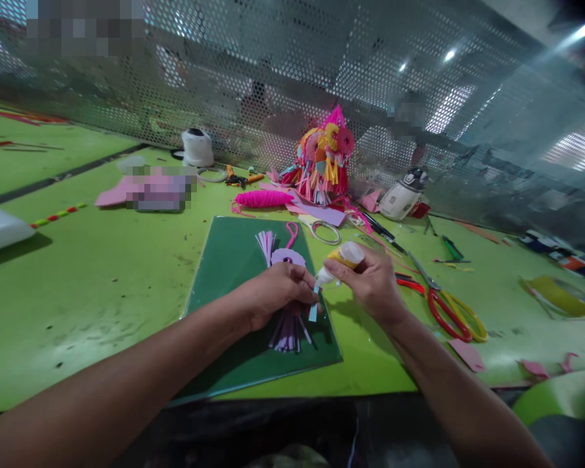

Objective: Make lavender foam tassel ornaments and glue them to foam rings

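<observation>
My left hand (pixel 273 294) is closed on a bundle of lilac paper fringe strips (pixel 287 331) that hangs below it over a dark green cutting mat (pixel 224 273). My right hand (pixel 370 281) grips a small glue bottle (pixel 342 260) with a yellow label, its nozzle pointed down-left at the strips by my left fingers. A thin light blue strip (pixel 313 311) sticks out between the two hands. On the mat just beyond lies a lilac paper disc with fringe and a pink loop (pixel 283 250).
Red and yellow scissors (pixel 451 312) lie right of my right hand. A colourful tasselled paper ornament (pixel 324 159), a pink yarn skein (pixel 263 199), tape rings, a white tape dispenser (pixel 400 198) and paper scraps sit along a perforated metal screen. The table's near edge is close.
</observation>
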Available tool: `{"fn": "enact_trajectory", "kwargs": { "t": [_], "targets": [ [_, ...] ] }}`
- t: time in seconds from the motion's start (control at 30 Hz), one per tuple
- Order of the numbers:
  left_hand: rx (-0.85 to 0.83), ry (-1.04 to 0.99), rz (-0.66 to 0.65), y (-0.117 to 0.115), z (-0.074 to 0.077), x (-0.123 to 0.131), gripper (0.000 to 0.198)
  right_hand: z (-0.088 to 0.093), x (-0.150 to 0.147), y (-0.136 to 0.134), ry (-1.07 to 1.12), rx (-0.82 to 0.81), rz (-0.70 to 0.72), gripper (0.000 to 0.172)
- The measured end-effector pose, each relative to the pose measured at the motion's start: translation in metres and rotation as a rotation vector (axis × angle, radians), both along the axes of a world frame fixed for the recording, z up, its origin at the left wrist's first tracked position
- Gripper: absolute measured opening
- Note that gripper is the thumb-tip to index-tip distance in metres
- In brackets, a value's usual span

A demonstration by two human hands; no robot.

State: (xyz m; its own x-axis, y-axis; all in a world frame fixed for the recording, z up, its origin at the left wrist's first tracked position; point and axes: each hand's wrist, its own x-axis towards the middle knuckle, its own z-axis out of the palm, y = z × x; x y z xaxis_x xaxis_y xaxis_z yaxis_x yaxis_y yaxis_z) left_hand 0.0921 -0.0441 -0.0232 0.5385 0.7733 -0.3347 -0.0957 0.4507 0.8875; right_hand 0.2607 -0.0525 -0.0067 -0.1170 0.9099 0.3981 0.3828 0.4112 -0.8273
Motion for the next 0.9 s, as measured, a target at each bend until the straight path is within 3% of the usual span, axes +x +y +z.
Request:
{"fn": "enact_trajectory", "kwargs": {
  "t": [0.9],
  "targets": [
    [0.002, -0.033, -0.025, 0.0007, -0.0024, -0.0011, 0.011, 0.0004, 0.0000, 0.0003, -0.001, 0.046, -0.033, 0.019]
  ]
}}
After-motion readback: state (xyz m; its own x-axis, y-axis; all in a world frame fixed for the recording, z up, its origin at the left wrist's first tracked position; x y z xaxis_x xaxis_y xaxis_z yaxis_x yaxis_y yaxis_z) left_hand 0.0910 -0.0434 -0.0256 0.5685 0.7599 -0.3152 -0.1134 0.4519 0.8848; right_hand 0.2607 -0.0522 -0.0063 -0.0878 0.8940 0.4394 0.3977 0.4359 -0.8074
